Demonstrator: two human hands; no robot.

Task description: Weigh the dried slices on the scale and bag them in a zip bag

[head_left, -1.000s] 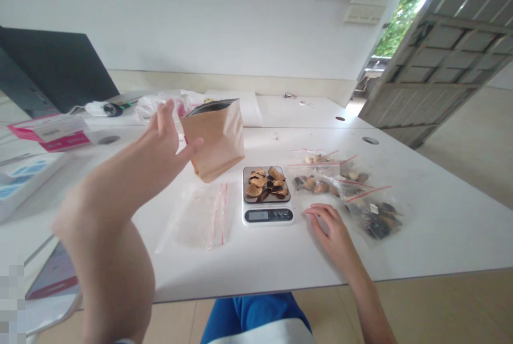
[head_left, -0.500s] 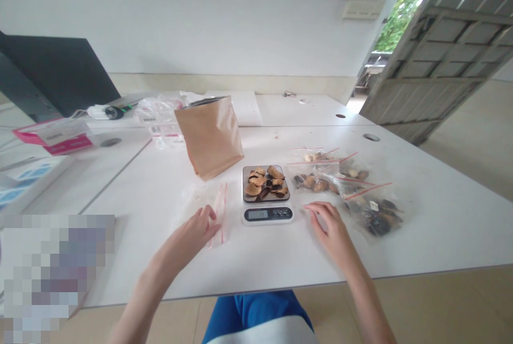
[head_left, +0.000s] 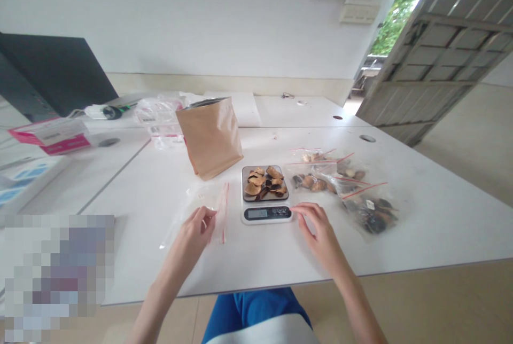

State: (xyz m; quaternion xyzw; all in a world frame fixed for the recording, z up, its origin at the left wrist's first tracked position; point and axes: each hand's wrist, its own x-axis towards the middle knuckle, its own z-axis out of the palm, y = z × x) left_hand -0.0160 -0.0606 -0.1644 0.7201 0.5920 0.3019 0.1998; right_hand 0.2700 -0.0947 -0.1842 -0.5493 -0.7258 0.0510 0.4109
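Observation:
A white digital kitchen scale (head_left: 245, 216) stands in front of me, its display lit but too blurred to read. Brown dried slices (head_left: 252, 189), curled and dark-edged, lie on its dark square platform. My left hand (head_left: 196, 229) is left of the scale, thumb and fingers pinched at the red-striped edge of a clear zip bag (head_left: 185, 206) lying flat. Beside the scale's right front corner is my right hand (head_left: 318, 232), its fingers apart with nothing held. The index fingertip reaches the scale's edge by the buttons; whether it touches is unclear.
A brown paper pouch (head_left: 210, 138) stands open behind the scale. Several filled zip bags (head_left: 374, 216) lie to the right. At the left are a pink-and-white box (head_left: 66, 138), crumpled clear plastic (head_left: 156, 114) and a black computer case (head_left: 60, 74).
My right hand has moved left to the scale's right edge. My left fingers have closed at the zip bag's edge, and the bag's near corner now shows further left.

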